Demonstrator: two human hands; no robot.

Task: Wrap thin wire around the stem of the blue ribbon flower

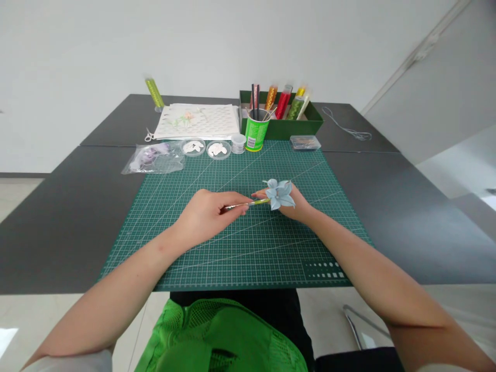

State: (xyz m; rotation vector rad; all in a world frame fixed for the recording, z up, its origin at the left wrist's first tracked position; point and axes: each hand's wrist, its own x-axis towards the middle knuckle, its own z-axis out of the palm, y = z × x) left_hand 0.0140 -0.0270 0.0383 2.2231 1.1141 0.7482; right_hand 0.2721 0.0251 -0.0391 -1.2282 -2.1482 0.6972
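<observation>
My left hand (211,214) pinches the thin stem of a pale blue artificial flower (280,195) between thumb and fingers. The stem lies almost level, with a yellow-green wrapped stretch (259,202) close below the petals. Behind the blossom is my right hand (296,204), its fingers curled in toward the stem. The petals cover part of those fingers, so what they grip cannot be made out. Both hands are above the green cutting mat (248,248).
Along the mat's far edge stand a green can (256,135) of tools, small dishes (219,150) of white pieces, a plastic bag (155,158) and a clear case (305,143). Behind are a green box (314,126) of thread spools, paper sheets (217,121), scissors (149,135) and a cord (344,127).
</observation>
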